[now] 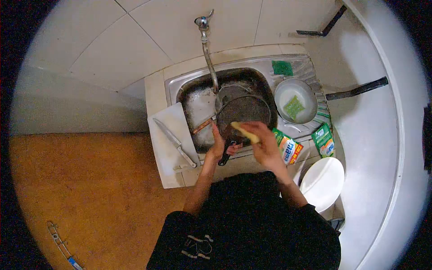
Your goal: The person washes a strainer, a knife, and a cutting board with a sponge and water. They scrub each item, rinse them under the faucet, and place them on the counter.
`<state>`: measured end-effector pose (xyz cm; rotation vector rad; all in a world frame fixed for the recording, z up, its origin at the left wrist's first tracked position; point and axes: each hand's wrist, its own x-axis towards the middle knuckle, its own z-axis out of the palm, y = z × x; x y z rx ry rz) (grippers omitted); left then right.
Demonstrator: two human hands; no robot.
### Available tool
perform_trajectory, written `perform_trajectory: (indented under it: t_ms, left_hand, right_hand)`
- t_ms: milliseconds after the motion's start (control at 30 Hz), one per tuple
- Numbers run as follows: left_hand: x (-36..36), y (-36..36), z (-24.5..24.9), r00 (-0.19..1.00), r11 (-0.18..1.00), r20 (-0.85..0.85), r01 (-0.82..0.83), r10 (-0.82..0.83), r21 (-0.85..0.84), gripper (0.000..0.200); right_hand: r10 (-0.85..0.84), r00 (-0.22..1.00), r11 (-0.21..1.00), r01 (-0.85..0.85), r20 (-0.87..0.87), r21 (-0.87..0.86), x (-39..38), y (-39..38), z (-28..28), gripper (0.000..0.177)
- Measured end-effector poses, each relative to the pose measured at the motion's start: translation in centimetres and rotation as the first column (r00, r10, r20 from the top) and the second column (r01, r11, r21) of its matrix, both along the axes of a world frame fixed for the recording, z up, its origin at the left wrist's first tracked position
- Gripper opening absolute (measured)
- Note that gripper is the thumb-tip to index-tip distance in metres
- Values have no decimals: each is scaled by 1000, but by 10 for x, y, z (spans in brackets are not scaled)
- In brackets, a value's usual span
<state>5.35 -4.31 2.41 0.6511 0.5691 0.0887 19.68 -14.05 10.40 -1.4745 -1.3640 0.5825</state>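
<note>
Over the rectangular metal sink [197,108] | left hand [218,146]: curled round black handle [223,158] of round dark pan [244,110] | right hand [267,148]: gripping oblong yellow sponge [245,133] by pan

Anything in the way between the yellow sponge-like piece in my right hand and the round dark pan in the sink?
Nothing visible: your right hand holds the yellow piece over the dark pan. Your left hand is off to the side, at the black handle.

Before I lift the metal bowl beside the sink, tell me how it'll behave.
The bowl will probably stay stiff, being metal. What looks like cloudy liquid inside could slosh if tipped, and the green sponge in it may slide.
</note>
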Motion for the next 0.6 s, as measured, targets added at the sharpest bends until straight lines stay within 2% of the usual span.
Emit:
perform_trajectory:
  t_ms: [33,100,133,200,267,300,333,367,400,433,467,500,533,567,600]
  left_hand:
    - [1,-1,6,999,998,-32,-36,38,51,92]
    - [2,-1,12,989,981,-89,-105,120,162,88]
    - [2,-3,7,983,971,-111,-123,148,206,84]
    - [-4,-4,-16,979,971,-99,-159,179,180,78]
    - [-12,-1,-48,981,979,-36,-190,193,71,72]
    - [-18,1,-70,948,947,10,-318,318,-44,69]
    - [-25,5,-93,846,833,53,-509,531,-219,66]
    - [-31,9,-116,705,670,50,-647,707,-364,64]
    - [-34,12,-125,592,543,33,-714,805,-442,62]
    - [-32,12,-117,594,544,30,-713,804,-442,62]
    - [-27,14,-97,895,900,117,-417,431,-129,68]
    - [-21,14,-80,998,979,42,30,-40,200,74]
    - [-17,11,-71,998,980,44,33,-43,198,74]
    - [-13,5,-63,986,961,-69,-129,150,244,73]
    - [-12,1,-58,924,911,-176,-276,339,307,72]
  right_hand:
    - [-2,1000,1000,2,1,-2,-7,0,-1,33]
    - [34,997,971,-17,69,-240,-24,3,-6,41]
    - [15,980,989,14,197,-149,-31,6,-16,39]
    - [17,965,990,20,260,-139,-34,10,-24,39]
    - [18,947,991,27,322,-135,-36,12,-30,39]
    - [-14,960,990,53,278,-133,-37,15,-36,38]
    - [-46,972,988,78,231,-132,-38,16,-37,38]
    - [-48,972,989,78,232,-126,-37,18,-34,38]
    - [-16,968,988,54,251,-144,-37,17,-25,38]
    - [17,963,986,29,268,-167,-38,15,-20,39]
    - [15,963,985,31,268,-168,-40,13,-18,39]
    - [-10,955,986,59,298,-155,-42,14,-16,40]
    - [-35,944,986,87,329,-145,-43,13,-16,41]
    - [-35,943,985,89,331,-147,-43,15,-18,41]
    - [-45,936,980,109,349,-165,-43,18,-23,42]
